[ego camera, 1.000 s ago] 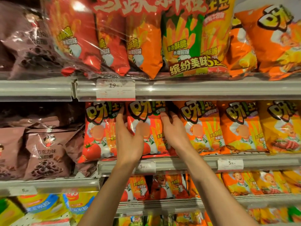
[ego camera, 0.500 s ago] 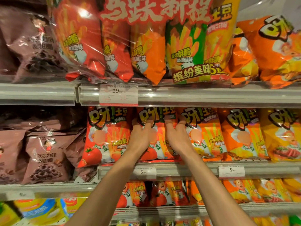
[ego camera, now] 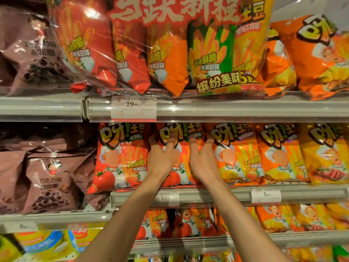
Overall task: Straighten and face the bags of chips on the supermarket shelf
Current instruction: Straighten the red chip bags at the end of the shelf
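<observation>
Both hands lie on one red chip bag [ego camera: 182, 167] that stands upright on the middle shelf [ego camera: 236, 194], second from the left in its row of like bags. The left hand [ego camera: 160, 159] covers the bag's left half, its fingers [ego camera: 171, 143] spread and reaching up onto the yellow logo, one finger slipping past the bag's left edge toward the tomato bag [ego camera: 120, 157] beside it. The right hand [ego camera: 203, 161] covers the right half, fingers spread and straight, tips at the logo and at the seam with the orange bag [ego camera: 236, 154] just to the right. Neither hand wraps the bag; both press flat against its front with loose, wide fingers. The bag faces forward, its bottom edge at the shelf lip just above a price tag [ego camera: 167, 198] reading 5.90. Above the bag runs the upper shelf rail with a 19.90 tag [ego camera: 133, 108]. Left of the tomato bag sit brown bags [ego camera: 51, 184].
</observation>
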`<action>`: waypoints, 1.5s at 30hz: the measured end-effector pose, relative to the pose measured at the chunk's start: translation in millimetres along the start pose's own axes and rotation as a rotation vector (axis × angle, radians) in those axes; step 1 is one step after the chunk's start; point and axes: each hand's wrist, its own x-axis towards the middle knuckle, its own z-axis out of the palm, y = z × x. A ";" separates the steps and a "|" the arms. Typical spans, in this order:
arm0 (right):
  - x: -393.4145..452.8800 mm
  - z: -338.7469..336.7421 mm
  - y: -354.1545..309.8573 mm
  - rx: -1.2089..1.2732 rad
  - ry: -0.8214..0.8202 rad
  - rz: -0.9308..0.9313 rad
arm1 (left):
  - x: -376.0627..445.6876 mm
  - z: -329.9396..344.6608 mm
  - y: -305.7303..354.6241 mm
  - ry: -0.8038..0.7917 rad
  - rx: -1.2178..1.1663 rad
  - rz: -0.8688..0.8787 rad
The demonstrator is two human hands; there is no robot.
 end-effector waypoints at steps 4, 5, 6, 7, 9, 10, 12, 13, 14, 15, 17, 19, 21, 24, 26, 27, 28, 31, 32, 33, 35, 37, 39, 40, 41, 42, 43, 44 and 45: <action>-8.3 -9.3 0.2 0.033 -0.008 -0.095 | -2.5 -2.0 -1.2 -0.008 -0.031 0.068; -11.1 -12.2 0.9 0.032 0.001 -0.135 | -4.5 -1.6 -2.4 -0.008 -0.030 0.095; -13.5 -15.0 2.2 0.024 0.024 -0.190 | -6.7 -1.3 -3.7 -0.009 -0.029 0.119; -15.9 -18.9 3.9 0.011 0.067 -0.266 | -9.4 -1.2 -4.6 -0.015 -0.018 0.145; -17.8 -30.3 9.6 -0.075 0.233 -0.436 | -13.8 -2.8 -6.3 -0.014 0.022 0.176; -16.1 -37.2 15.1 -0.155 0.339 -0.496 | -14.7 -3.3 -8.7 -0.020 0.059 0.178; -9.5 -52.1 32.7 -0.346 0.495 -0.506 | -19.4 -3.9 -12.3 -0.034 0.131 0.175; -6.5 -59.0 42.4 -0.443 0.526 -0.456 | -22.4 -3.2 -13.7 -0.039 0.154 0.184; -3.9 -63.6 53.4 -0.523 0.525 -0.388 | -24.9 -1.6 -15.5 -0.047 0.172 0.186; -3.2 -66.7 62.7 -0.581 0.507 -0.337 | -26.3 0.3 -17.2 -0.054 0.184 0.182; -3.7 -67.9 78.3 -0.632 0.466 -0.323 | -27.4 3.7 -19.0 -0.064 0.190 0.171; -2.3 -66.9 83.6 -0.621 0.449 -0.344 | -25.6 5.3 -19.1 -0.068 0.180 0.164; 1.7 -65.4 81.5 -0.592 0.442 -0.330 | -22.6 5.2 -19.6 -0.069 0.158 0.167; 4.7 -59.7 76.0 -0.548 0.440 -0.309 | -18.9 5.6 -21.0 -0.059 0.114 0.194; 2.9 -54.2 76.8 -0.548 0.445 -0.306 | -18.0 6.8 -21.7 -0.052 0.123 0.189; 1.9 -52.9 79.0 -0.563 0.449 -0.311 | -18.4 7.9 -21.9 -0.052 0.139 0.183; 1.9 -52.9 82.0 -0.580 0.453 -0.321 | -18.8 9.0 -22.1 -0.054 0.157 0.176; 5.3 -60.0 91.1 -0.611 0.444 -0.341 | -21.0 11.5 -21.2 -0.066 0.186 0.176; 6.5 -62.5 93.1 -0.620 0.444 -0.346 | -22.0 12.1 -20.7 -0.070 0.192 0.173; 7.4 -64.2 93.8 -0.627 0.444 -0.349 | -22.5 12.6 -20.1 -0.070 0.198 0.170; 8.1 -65.5 93.7 -0.630 0.432 -0.340 | -23.2 13.9 -19.7 -0.060 0.212 0.170; 7.8 -67.6 91.4 -0.571 0.378 -0.310 | -23.9 14.5 -18.7 -0.054 0.226 0.184; 5.9 -72.4 87.2 -0.487 0.318 -0.290 | -24.1 13.6 -17.1 -0.071 0.242 0.187; 3.8 -75.7 84.8 -0.450 0.303 -0.291 | -23.2 12.7 -16.7 -0.085 0.247 0.181; 0.4 -79.1 82.0 -0.413 0.290 -0.296 | -22.9 11.0 -15.4 -0.095 0.254 0.174; -4.0 -82.2 79.2 -0.372 0.276 -0.299 | -22.7 8.6 -14.8 -0.098 0.263 0.170; -9.2 -84.7 76.7 -0.329 0.262 -0.301 | -23.5 5.2 -14.0 -0.092 0.268 0.178; -15.0 -87.0 73.6 -0.290 0.249 -0.304 | -26.0 1.3 -13.0 -0.082 0.267 0.198; -21.8 -89.1 70.9 -0.257 0.234 -0.311 | -29.7 -3.1 -12.0 -0.070 0.262 0.225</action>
